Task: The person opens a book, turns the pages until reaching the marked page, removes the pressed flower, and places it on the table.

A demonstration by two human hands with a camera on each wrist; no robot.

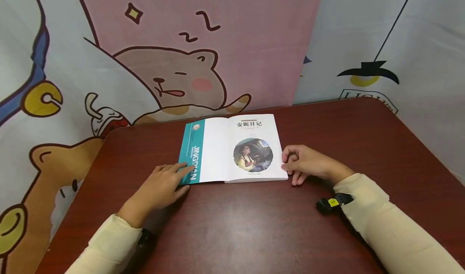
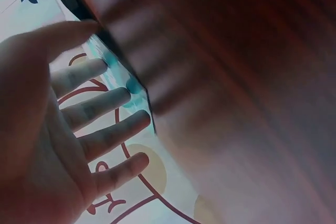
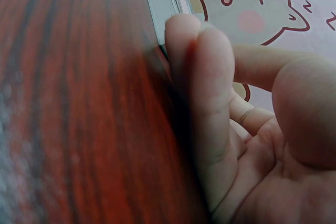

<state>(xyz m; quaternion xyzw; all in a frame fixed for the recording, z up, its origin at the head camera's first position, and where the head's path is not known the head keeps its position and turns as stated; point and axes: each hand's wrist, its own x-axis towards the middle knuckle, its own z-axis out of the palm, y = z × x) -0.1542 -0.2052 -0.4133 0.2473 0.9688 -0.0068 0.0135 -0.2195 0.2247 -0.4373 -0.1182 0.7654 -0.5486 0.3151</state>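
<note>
An open paperback book (image 1: 250, 130) lies on the table, its title page with a round picture facing up on the right. Its teal cover flap (image 1: 189, 153) is spread out on the left. My left hand (image 1: 163, 185) rests at the flap with fingers extended, fingertips on the teal part; the left wrist view shows these fingers (image 2: 115, 140) spread apart. At the book's right edge, my right hand (image 1: 306, 163) has curled fingers and pinches the page edge near its lower corner. In the right wrist view, the fingertips (image 3: 212, 51) are right at the page block (image 3: 160, 3).
The dark red wooden table (image 1: 232, 225) extends around the book, with rounded far corners. Behind it hangs a cartoon-printed cloth (image 1: 254, 44). A black wrist strap (image 1: 332, 203) with a yellow label sits at the right sleeve (image 1: 378, 209).
</note>
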